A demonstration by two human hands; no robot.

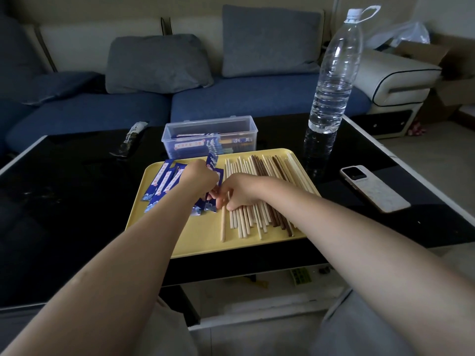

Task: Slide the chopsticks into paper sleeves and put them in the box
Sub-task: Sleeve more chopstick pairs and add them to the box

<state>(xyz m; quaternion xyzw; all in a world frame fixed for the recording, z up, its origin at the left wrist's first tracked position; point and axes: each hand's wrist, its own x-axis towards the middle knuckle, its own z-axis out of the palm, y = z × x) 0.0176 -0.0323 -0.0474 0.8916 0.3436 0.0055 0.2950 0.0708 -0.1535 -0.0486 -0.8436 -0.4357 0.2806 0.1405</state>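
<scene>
Both hands meet at the middle of the frame, over a yellow tray that sits on a black glossy table. The left hand is curled around a blue sleeve, which sticks up past the knuckles toward the top of the frame. The right hand rests on the chopsticks, fingers bent down among them right beside the sleeve's lower end; whether it's actually pinching one is hard to tell, the fingertips are bunched up against the left hand.

The loose chopsticks fill the right half of the tray, mostly pale wood with a few darker brown ones mixed in, all lying roughly lengthwise. More sleeves are fanned out on the tray's left half, partly under the left forearm.

Just past the tray's far edge, center frame, is a clear plastic box with some sleeved pairs lying inside.

A big water bottle stands upper right on the table, a phone lies right of the tray, and a dark wrapper lies left of the box. There's a blue sofa with grey cushions behind.
</scene>
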